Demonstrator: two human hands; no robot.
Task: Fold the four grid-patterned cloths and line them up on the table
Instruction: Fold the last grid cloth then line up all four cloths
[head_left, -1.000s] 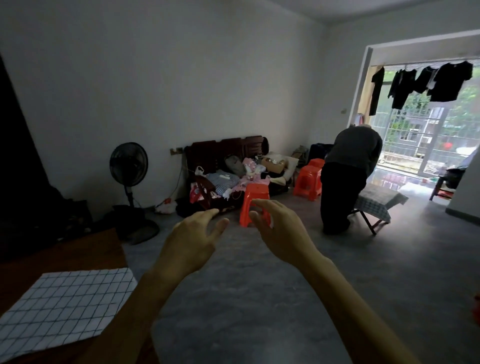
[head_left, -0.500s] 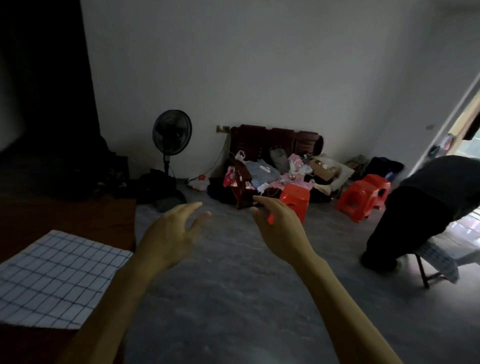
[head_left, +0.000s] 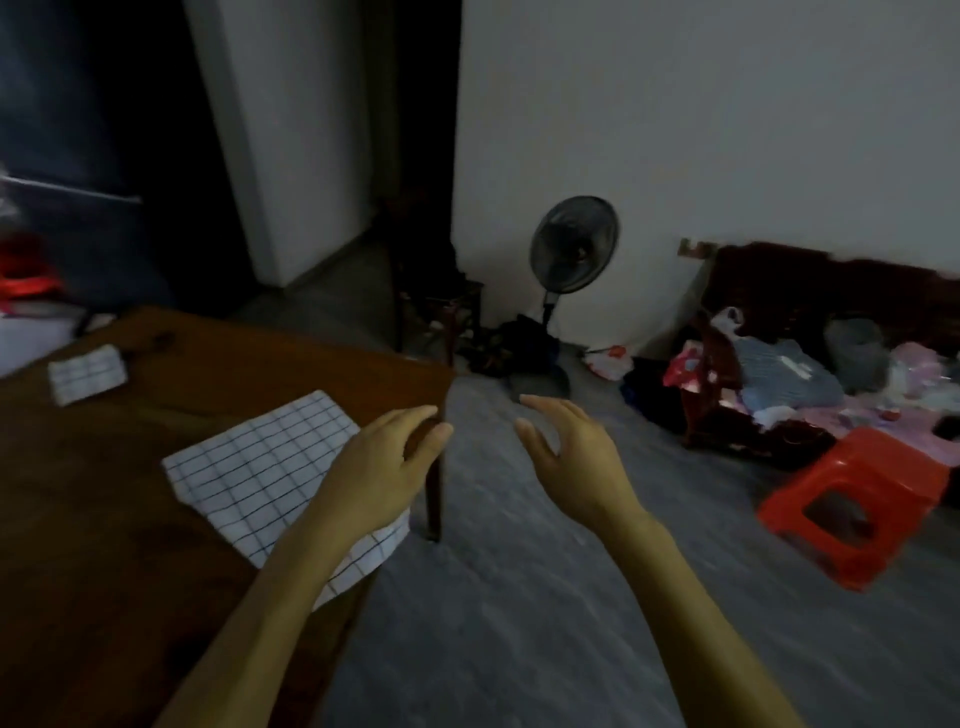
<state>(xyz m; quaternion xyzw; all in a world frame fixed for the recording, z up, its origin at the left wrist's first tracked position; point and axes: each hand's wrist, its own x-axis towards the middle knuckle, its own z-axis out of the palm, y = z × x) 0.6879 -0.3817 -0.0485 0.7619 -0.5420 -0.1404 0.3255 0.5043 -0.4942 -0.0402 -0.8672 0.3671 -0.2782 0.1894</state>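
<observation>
Only container-like thing in view: dark wooden bench (head_left: 810, 332) far right of the right hand, seat piled with clothes and bags (head_left: 789, 374); individual items too blurred to name. Red plastic stool (head_left: 857, 499) sits on the floor to the right of the right hand, well apart from it. Left hand (head_left: 384, 467) is raised over the wooden table's (head_left: 104, 519) right corner, fingers loosely curved and spread, gripping nothing. Right hand (head_left: 571, 457) is just beside it over the grey floor, palm facing the left, fingers relaxed and apart, also holding nothing. Large grid-patterned cloth (head_left: 260, 467) lies flat and unfolded on the table directly under and left of the left hand; the left forearm crosses its near corner, which overhangs the table edge. Cannot tell whether the hand touches the fabric. Small folded grid cloth (head_left: 85, 374) lies on the table's far left side, well apart from both hands. Standing fan (head_left: 571, 249) is against the wall beyond the right hand. Frame is dim and motion-blurred.
</observation>
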